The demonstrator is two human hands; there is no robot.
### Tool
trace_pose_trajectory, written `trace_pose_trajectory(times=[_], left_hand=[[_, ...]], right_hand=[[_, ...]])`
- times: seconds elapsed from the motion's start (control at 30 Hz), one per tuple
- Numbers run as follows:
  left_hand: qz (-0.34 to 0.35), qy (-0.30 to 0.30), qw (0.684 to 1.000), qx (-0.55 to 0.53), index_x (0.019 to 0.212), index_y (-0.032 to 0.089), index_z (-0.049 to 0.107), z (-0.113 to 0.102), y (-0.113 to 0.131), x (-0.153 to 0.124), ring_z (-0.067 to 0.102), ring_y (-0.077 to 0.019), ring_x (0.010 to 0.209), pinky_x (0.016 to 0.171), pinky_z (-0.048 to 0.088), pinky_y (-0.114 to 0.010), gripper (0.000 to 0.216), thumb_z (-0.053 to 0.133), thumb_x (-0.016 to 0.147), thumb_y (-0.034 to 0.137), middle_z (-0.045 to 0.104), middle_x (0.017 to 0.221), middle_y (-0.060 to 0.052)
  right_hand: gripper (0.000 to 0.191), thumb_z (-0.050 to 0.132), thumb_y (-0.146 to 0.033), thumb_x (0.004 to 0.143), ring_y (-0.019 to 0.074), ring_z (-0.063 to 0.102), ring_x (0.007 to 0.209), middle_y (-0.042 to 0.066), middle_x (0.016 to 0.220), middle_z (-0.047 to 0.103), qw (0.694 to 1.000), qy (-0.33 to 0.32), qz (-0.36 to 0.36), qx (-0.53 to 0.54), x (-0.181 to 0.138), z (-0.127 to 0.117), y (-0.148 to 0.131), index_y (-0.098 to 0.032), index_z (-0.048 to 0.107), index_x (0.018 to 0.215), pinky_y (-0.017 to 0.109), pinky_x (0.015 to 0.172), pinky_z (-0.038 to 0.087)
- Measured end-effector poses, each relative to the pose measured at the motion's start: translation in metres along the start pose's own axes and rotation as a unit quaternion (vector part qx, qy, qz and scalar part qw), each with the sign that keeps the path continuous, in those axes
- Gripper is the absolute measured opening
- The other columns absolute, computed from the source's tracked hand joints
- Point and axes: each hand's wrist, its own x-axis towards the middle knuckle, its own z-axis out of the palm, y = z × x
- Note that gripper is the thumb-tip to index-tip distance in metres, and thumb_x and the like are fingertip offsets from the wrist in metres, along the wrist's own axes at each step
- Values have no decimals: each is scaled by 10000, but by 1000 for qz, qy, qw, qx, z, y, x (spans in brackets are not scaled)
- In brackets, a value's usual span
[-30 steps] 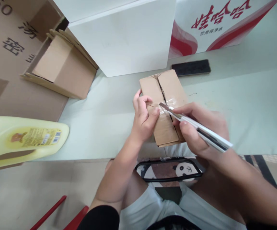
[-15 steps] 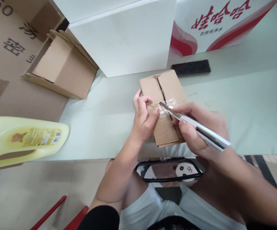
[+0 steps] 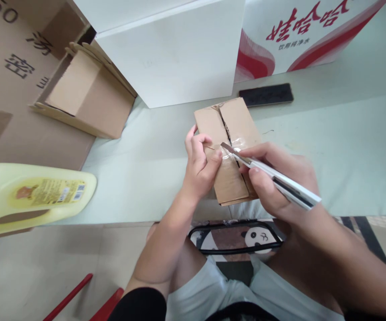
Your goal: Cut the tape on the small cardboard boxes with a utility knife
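We see the small carton [image 3: 228, 176] lying on the table [image 3: 356, 147] near its front edge, between the two hands, and from it we read the clock. Its top flaps meet along a dark seam running roughly from eleven o'clock to five, with clear tape [image 3: 239, 142] across the middle. The left hand [image 3: 201, 162], at about eight o'clock, is part-curled: fingers bent over the carton's side, thumb pressed on the top, so we count it as gripping. The right hand [image 3: 280, 178], at four o'clock, is closed around a white-handled cutter [image 3: 289, 183], whose blade points towards ten, its tip just beside the left thumb (whether it touches the tape, we cannot tell).

At one o'clock, just beyond the carton, we find a dark phone [image 3: 265, 94], and behind it a red-and-white box [image 3: 289, 58] with printed characters. A plain white box [image 3: 176, 62] stands at eleven, and a brown cardboard box [image 3: 102, 98] at ten. Between eight and nine we have a yellow jug [image 3: 57, 167] with a label. At six, below the table edge, a panda print [image 3: 257, 237] shows above the person's pale shorts [image 3: 196, 285].
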Motion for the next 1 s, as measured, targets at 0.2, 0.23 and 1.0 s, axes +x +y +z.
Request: trace_pose_trajectory(times=[0.2,0.23,1.0], left_hand=[[0,4,1000,20,1169,287,446,0,1,0,238,-332,1577,1252,278,-541,443,519,974,678,433,1413,-120],[-1,3,1000,20,1172,287,446,0,1,0,234,-332,1580,1253,275,-539,445,518,975,679,432,1415,-120],[5,6,1000,-20,1155,304,436,0,-4,1,203,-334,1586,1265,228,-536,431,573,956,662,446,1332,-98]], right_hand=[[156,555,-269,894,168,710,634,2,773,759,1000,-4,-1,5,0,0,0,-229,667,995,280,550,476],[149,556,-271,895,167,707,630,0,769,757,1000,-3,-3,7,0,0,0,-232,664,990,279,549,477],[147,582,-303,886,203,681,708,44,834,712,992,109,40,-47,0,5,-2,-253,581,1024,334,624,539]])
